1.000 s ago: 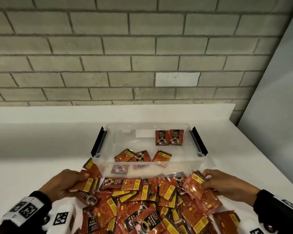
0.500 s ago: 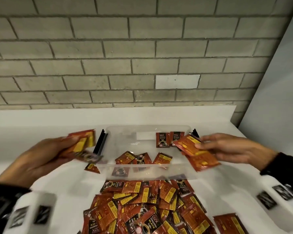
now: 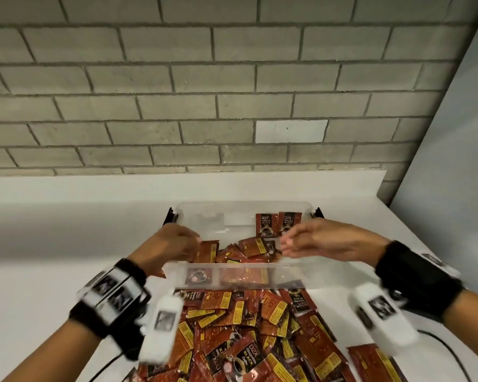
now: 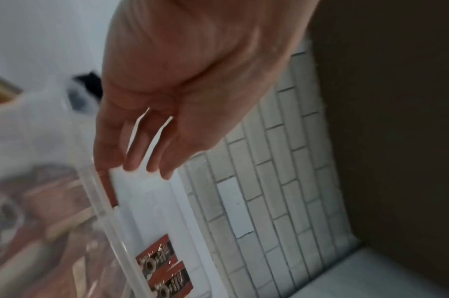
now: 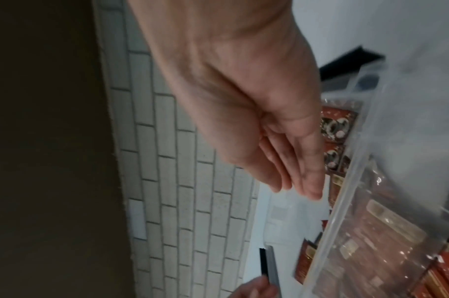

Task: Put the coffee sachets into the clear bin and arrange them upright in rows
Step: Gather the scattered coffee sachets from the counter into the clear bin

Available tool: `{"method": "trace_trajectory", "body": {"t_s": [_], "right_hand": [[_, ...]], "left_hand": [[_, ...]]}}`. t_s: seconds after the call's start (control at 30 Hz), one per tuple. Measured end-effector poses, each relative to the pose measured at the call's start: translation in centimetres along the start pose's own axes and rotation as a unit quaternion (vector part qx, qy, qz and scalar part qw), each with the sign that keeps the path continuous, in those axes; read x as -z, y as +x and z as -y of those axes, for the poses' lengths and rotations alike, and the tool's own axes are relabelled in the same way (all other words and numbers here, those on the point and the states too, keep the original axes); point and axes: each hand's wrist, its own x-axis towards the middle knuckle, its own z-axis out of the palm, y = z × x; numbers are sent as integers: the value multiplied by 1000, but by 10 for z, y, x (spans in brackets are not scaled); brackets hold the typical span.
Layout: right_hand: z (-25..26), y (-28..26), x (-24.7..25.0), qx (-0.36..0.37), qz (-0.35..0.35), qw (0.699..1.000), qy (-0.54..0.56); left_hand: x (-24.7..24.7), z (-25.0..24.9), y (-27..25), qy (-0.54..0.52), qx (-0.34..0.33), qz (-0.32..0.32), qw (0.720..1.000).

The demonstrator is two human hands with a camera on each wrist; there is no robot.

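The clear bin (image 3: 273,274) stands on the white table in front of me. Two coffee sachets (image 3: 276,223) stand upright against its far wall at the right. Several more sachets (image 3: 249,248) lie loose and flat on its floor. A big heap of red sachets (image 3: 246,326) lies on the table before the bin. My left hand (image 3: 189,244) hovers over the bin's left side with straight fingers (image 4: 152,161) and holds nothing; a sachet (image 3: 207,252) lies just beside it. My right hand (image 3: 287,244) is over the bin's right side, fingers (image 5: 307,181) straight and together, empty.
Black latches (image 3: 168,216) sit on both short ends of the bin. A grey brick wall (image 3: 232,106) rises behind the table and a grey panel (image 3: 453,161) closes off the right. One sachet (image 3: 370,362) lies apart at the lower right beside a black cable (image 3: 447,351).
Both hands lifted sachets from the heap, carried them over the bin and let them go. More sachets now lie loose in the bin, and both hands are empty.
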Motion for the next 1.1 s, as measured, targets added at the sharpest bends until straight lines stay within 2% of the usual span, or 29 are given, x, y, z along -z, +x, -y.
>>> {"method": "trace_trajectory", "body": {"t_s": [0.07, 0.13, 0.2, 0.27, 0.3, 0.33, 0.37, 0.4, 0.43, 0.47, 0.53, 0.57, 0.6, 0.67, 0.77, 0.87, 0.97, 1.0, 1.03, 1.1], "right_hand": [[-13, -30, 6, 31, 0, 998, -48], [-35, -62, 8, 25, 23, 990, -137], [-51, -84, 3, -26, 69, 954, -291], [-74, -91, -10, -115, 102, 899, -410], [-88, -90, -26, -142, 112, 882, -435], [-107, -83, -46, -140, 85, 877, -451], [-117, -79, -65, -105, 44, 875, -470], [-126, -82, -72, -111, 50, 875, -468], [-132, -83, -78, -93, 40, 888, -448], [-132, -82, -82, -80, 30, 881, -465], [-129, -67, -83, -46, -2, 824, -565], [-125, -70, -79, -65, 41, 813, -577], [-119, -69, -72, -72, 62, 810, -579], [-120, -61, -66, -38, 44, 823, -565], [-126, -55, -66, -4, 11, 838, -546], [-135, -49, -63, 11, -24, 816, -577], [-132, -47, -59, -3, -39, 834, -550], [-129, -48, -56, 1, -39, 842, -538], [-124, -49, -52, 2, -37, 850, -525], [-113, -54, -41, 7, -19, 876, -482]], "left_hand": [[10, 7, -23, 55, -46, -19, 997], [14, 17, -43, 150, -61, 24, 986], [5, 31, -53, 251, -79, 109, 959], [-10, 50, -53, 331, -98, 150, 926], [-17, 62, -48, 362, -96, 165, 912], [-24, 72, -43, 385, -81, 179, 902], [-31, 79, -38, 398, -67, 193, 894], [-38, 85, -35, 400, -59, 206, 891], [-43, 89, -32, 401, -55, 216, 888], [-47, 90, -31, 403, -51, 221, 887], [-47, 92, -29, 403, -57, 202, 891], [-46, 92, -28, 390, -65, 181, 900], [-44, 92, -27, 370, -85, 157, 912], [-41, 94, -28, 342, -135, 112, 923], [-41, 94, -35, 373, -188, 61, 906], [-39, 92, -42, 428, -218, 16, 877], [-28, 88, -46, 432, -225, -8, 873], [-24, 84, -48, 409, -222, -4, 885], [-20, 77, -53, 356, -213, 3, 910], [-13, 59, -61, 201, -180, 14, 963]]}}
